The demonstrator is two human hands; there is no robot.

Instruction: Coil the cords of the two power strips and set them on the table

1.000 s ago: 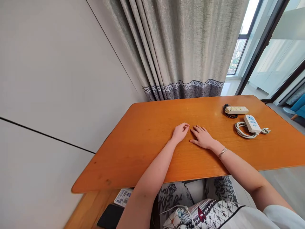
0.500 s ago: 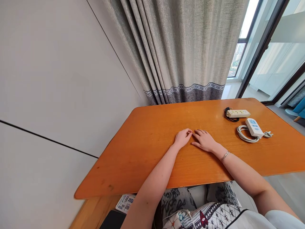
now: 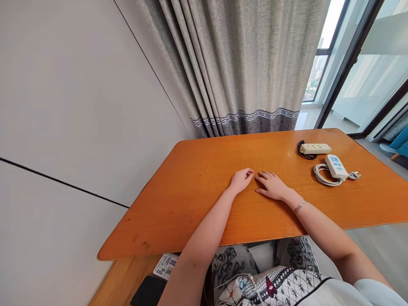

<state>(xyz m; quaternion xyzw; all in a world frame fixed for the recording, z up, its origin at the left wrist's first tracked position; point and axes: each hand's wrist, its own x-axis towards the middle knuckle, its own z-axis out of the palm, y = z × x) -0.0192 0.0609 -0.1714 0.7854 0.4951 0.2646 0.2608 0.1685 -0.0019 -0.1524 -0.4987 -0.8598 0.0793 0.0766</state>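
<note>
- In the head view, on the middle of the orange-brown table (image 3: 191, 178), your left hand (image 3: 242, 180) rests loosely curled, not clenched, with nothing visible in it; your right hand (image 3: 270, 185) lies palm down, fingers relaxed and slightly spread, gripping nothing.
- Beyond your right hand, toward the table's far right, lie a cream power strip (image 3: 315, 148) and, nearer you, a white power strip (image 3: 336, 166), both apart from your hands.
- The coiled pale cord (image 3: 333, 184) could catch your fingers or bracelet (image 3: 299, 206) if you sweep across it, dragging the white power strip along.
- The black cord (image 3: 307, 157) sits bunched beside the cream power strip; a careless lift might tangle it with the pale loops.
- As for writing, the packet (image 3: 165, 265) at lower left carries dark print, too small to read. The white power strip shows blue patches; you can make out no brand on either strip.
</note>
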